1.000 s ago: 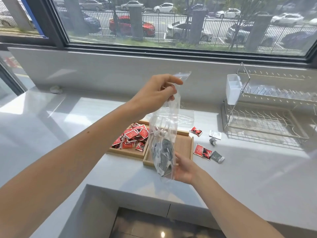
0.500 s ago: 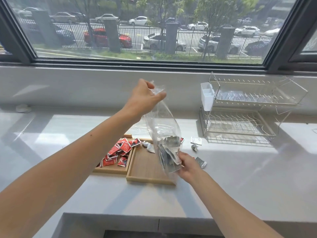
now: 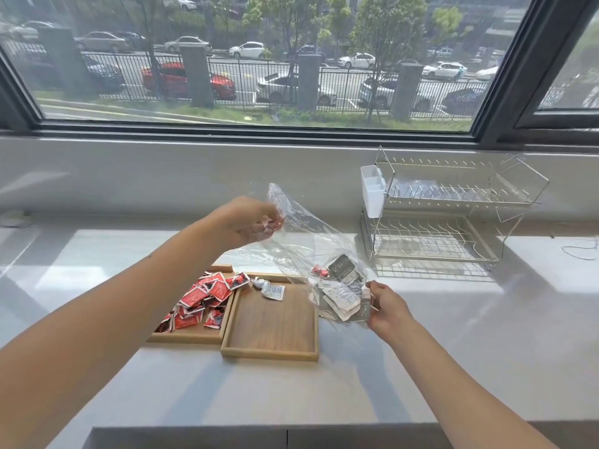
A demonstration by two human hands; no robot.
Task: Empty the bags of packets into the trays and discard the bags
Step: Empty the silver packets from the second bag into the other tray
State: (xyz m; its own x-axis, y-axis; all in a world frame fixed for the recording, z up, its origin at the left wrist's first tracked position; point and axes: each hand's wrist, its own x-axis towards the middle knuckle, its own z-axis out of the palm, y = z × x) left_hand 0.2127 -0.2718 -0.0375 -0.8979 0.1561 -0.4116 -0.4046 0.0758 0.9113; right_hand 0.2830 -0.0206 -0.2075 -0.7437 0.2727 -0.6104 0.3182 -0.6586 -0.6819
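The left hand (image 3: 246,222) pinches the clear bag (image 3: 311,251) at its upper end; the right hand (image 3: 385,309) clutches its packet-filled bottom, right of the nearly empty tray (image 3: 272,351). Bring the opening over that tray, then raise the bottom.

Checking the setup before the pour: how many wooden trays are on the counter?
2, side by side: the left tray holds red packets; the right tray is nearly bare, two silver packets at its far edge.

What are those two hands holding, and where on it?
One clear plastic bag. The left hand pinches its upper end; the right hand grips the lower end, where the silver packets sit.
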